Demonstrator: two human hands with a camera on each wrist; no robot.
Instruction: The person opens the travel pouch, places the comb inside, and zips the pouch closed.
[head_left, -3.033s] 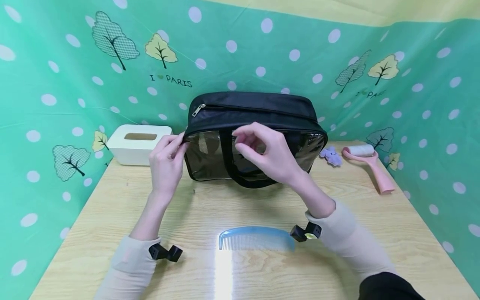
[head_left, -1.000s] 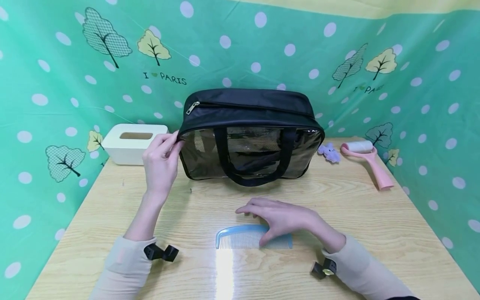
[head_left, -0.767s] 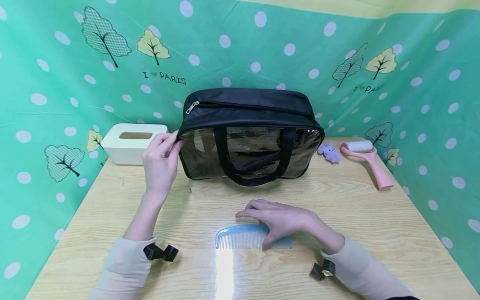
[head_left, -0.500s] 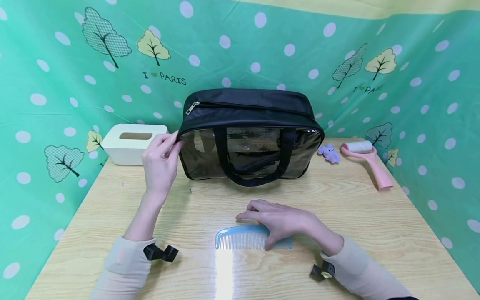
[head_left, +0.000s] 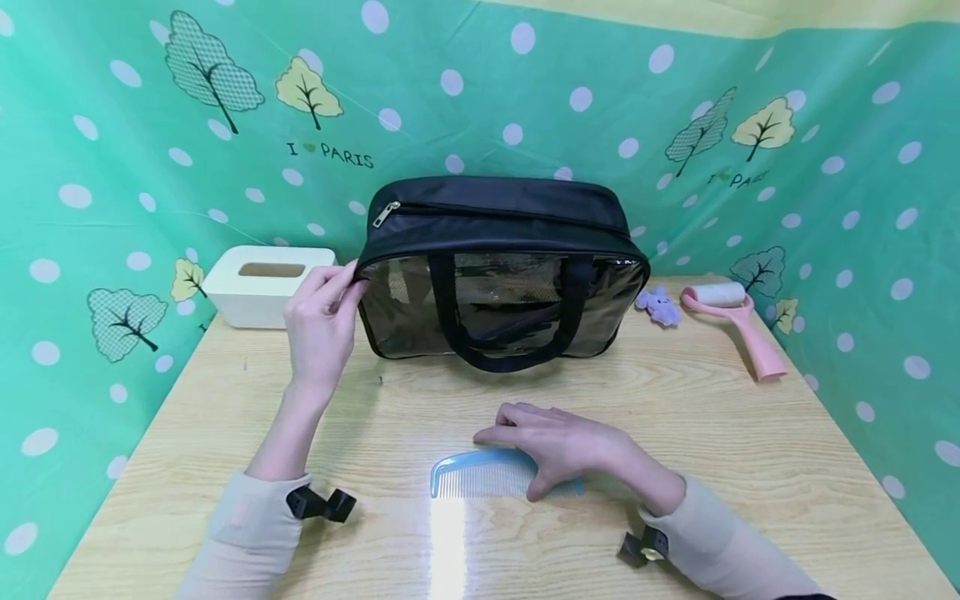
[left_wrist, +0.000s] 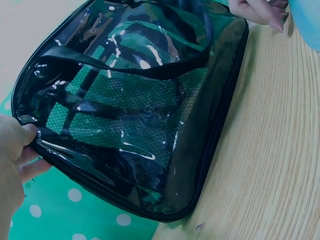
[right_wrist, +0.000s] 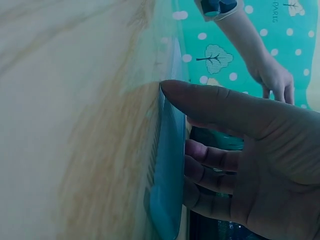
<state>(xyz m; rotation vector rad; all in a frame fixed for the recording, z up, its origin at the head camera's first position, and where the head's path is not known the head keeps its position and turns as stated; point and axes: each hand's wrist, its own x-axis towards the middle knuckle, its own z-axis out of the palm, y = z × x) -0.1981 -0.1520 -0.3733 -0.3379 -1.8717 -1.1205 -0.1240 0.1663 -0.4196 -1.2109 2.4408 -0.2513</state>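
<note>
A black toiletry bag [head_left: 502,308] with a see-through front and a looped handle stands at the back of the table. Its metal zip pull [head_left: 386,214] sits at the top left. My left hand [head_left: 321,325] pinches the bag's upper left corner; in the left wrist view the thumb lies on the front panel and fingers go behind the edge. Flat on the table before the bag lies a translucent blue comb [head_left: 480,473], teeth towards me. Over its right half my right hand [head_left: 566,446] grips it, thumb on the tooth side, fingers at the spine, which the right wrist view shows closely.
A white tissue box [head_left: 255,304] stands left of the bag, behind the left hand. To the bag's right lie a small purple plush toy [head_left: 659,307] and a pink lint roller [head_left: 742,325]. A green patterned cloth [head_left: 480,100] hangs around the wooden table [head_left: 375,550].
My right hand has come down from in front of the bag to the comb and settled there, its thumb shifting slightly. The left hand keeps holding the bag's corner. The comb stays in place.
</note>
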